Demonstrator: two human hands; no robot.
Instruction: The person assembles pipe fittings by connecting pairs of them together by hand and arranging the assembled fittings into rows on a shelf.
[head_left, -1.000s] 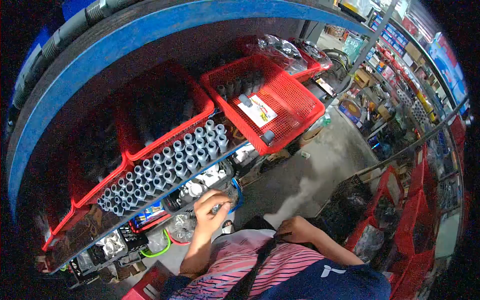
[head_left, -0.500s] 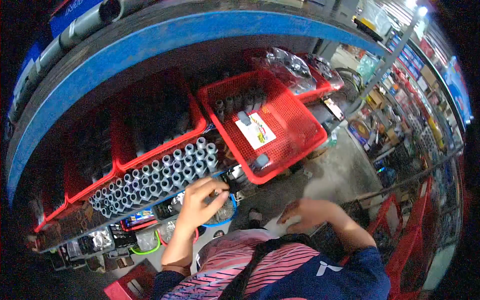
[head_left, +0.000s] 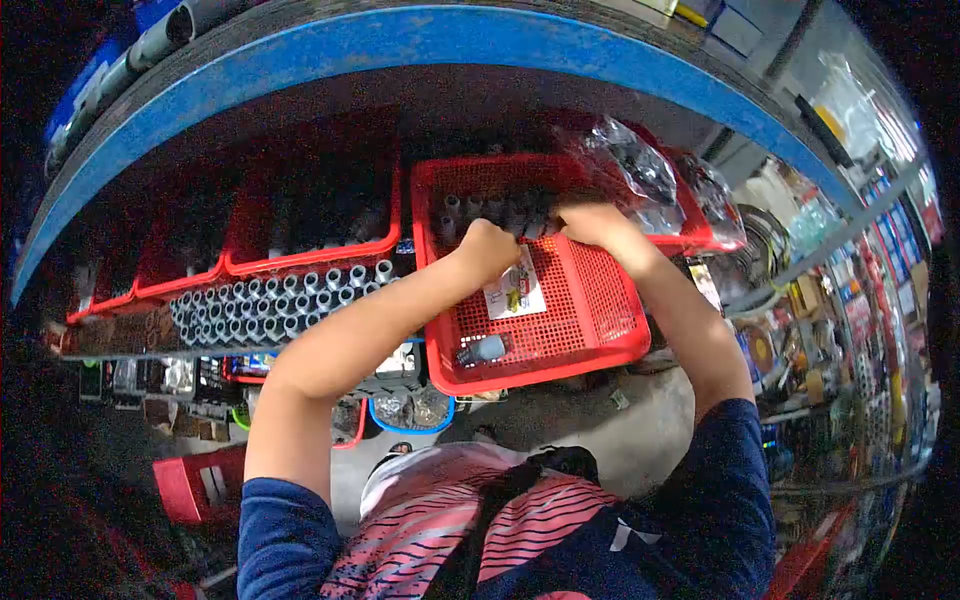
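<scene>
Left hand (head_left: 487,248) and right hand (head_left: 592,222) are over the red basket (head_left: 540,373), near grey fittings (head_left: 475,208), fingers curled; what they hold, I can't tell.

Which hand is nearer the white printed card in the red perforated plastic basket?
Left. The left hand is by the far edge of the card; the right hand is farther off, beyond it and to the right.

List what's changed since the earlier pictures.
Both hands moved forward from near the body: the left hand and right hand now reach into the red perforated basket. Any grip is unclear. The rows of grey pipe fittings beside it still stand.
</scene>
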